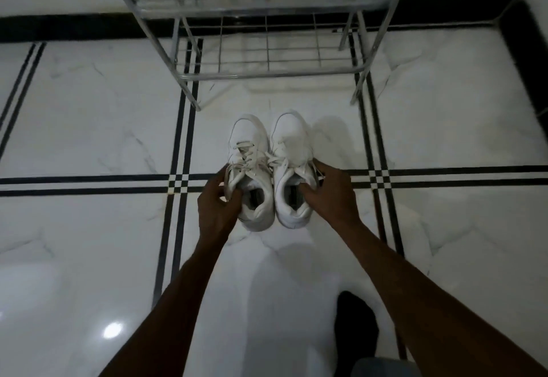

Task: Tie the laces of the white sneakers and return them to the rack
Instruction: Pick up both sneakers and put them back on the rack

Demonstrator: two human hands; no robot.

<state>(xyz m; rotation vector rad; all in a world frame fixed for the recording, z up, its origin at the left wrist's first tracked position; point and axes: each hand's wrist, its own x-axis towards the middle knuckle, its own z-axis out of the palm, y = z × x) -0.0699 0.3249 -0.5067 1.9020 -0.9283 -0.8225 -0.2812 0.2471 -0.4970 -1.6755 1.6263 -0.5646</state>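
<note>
Two white sneakers sit side by side on the floor, toes pointing at the rack. My left hand [218, 201] grips the collar of the left sneaker [249, 151], fingers curled over its outer edge. My right hand [329, 195] holds the right sneaker [289, 139] at its collar, thumb inside the opening. Laces [252, 158] cross the left sneaker's tongue and look tied; the right sneaker's laces are partly hidden by my hand. The chrome wire rack [267, 72] stands just beyond the toes, and its lower shelf holds nothing.
White marble floor [89, 109] with black inlay lines runs all around. A black skirting band [59, 25] marks the wall behind the rack. The rack's legs [194, 103] stand left and right of the shoes. A dark foot [357, 326] shows at the bottom.
</note>
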